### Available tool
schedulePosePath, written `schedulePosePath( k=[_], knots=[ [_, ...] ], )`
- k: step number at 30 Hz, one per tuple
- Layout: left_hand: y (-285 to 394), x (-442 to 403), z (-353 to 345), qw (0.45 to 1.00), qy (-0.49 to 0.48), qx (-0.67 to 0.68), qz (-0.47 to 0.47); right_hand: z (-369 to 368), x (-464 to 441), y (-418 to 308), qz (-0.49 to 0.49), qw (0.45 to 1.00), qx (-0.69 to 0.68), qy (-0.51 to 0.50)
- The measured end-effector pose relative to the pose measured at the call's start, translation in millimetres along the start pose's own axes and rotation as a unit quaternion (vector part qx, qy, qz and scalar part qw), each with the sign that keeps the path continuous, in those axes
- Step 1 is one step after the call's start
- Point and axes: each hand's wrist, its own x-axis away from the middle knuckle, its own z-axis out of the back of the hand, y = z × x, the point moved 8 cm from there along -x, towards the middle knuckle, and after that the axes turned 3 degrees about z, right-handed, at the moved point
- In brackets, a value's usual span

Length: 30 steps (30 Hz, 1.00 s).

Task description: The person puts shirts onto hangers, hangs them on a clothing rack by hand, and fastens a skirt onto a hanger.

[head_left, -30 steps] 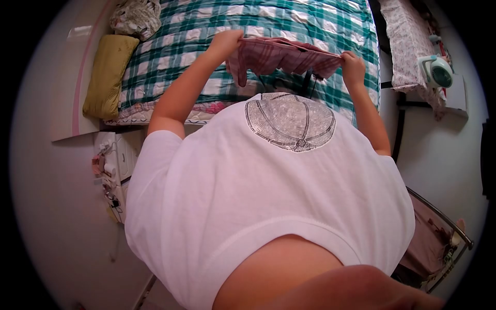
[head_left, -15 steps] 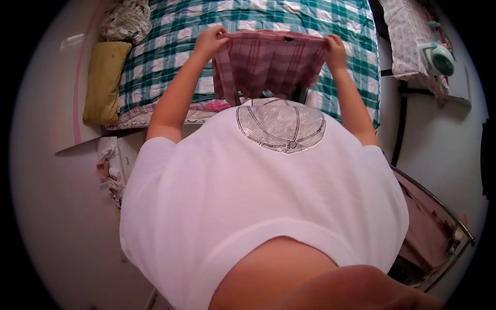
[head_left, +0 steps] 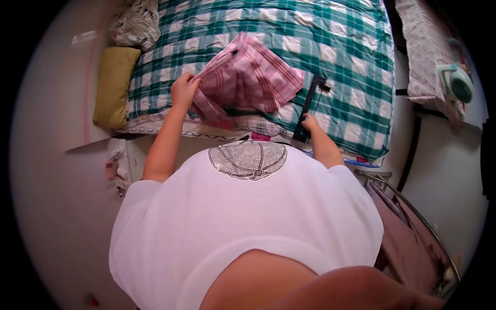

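Note:
My left hand [head_left: 184, 92] pinches one end of the waistband of a pink plaid skirt [head_left: 248, 75]. The rest of the skirt lies spread and creased across the green-and-white checked quilt [head_left: 351, 62]. Near the bed's front edge, my right hand [head_left: 310, 123] is closed on the lower part of a long black hanger [head_left: 311, 98]. A small black clip and a thin metal wire show at its upper end. The hanger lies slanted on the quilt, just right of the skirt, and my fingers partly cover it.
An olive pillow [head_left: 117, 88] and a bundled pale cloth [head_left: 135, 26] sit along the bed's left side. At the right stand a cloth-covered table [head_left: 426, 57] and a small green-and-white fan [head_left: 457, 82]. A metal rail [head_left: 431, 227] with mauve fabric is at lower right.
The skirt, stretched upright between both hands before, now lies on the quilt with only my left hand on it. My right hand has let go of it, moved down and taken hold of the hanger.

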Motion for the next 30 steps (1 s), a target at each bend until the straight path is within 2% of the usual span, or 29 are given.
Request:
schedulePosePath(
  k=[1,3,5,6,9,12,14,21,24,28,30],
  knots=[
    [2,-1,-4,1.0,0.0,-0.001,-0.001,-17,-4,14,-0.044,0.999,-0.02,-0.019],
    [2,-4,-14,1.0,-0.002,-0.002,-0.005,-53,-25,31,-0.026,0.998,-0.041,-0.027],
    [5,-6,-23,1.0,-0.016,-0.003,-0.007,-70,-27,34,-0.066,0.994,-0.056,-0.073],
    [5,-7,-27,1.0,-0.024,-0.003,-0.003,-75,-24,34,-0.087,0.99,-0.061,-0.095],
    [8,-6,-40,0.998,-0.054,0.004,-0.012,-82,-15,32,-0.114,0.986,0.046,-0.115],
    [3,-3,-53,0.997,-0.06,0.008,-0.046,-85,-6,33,-0.153,0.982,0.02,-0.106],
    [8,1,-57,0.996,-0.089,0.01,-0.026,-74,5,19,-0.157,0.983,0.024,-0.094],
    [-3,13,-67,0.993,-0.104,0.047,-0.034,-12,47,-50,-0.116,0.971,0.207,0.023],
    [-5,18,-68,0.99,-0.115,0.074,-0.033,13,50,-25,-0.134,0.962,0.199,0.129],
    [0,23,-70,0.984,-0.132,0.113,-0.033,72,75,-20,-0.042,0.948,0.085,0.303],
    [8,25,-72,0.977,-0.161,0.13,-0.042,82,73,-15,-0.046,0.964,0.006,0.263]
  ],
)
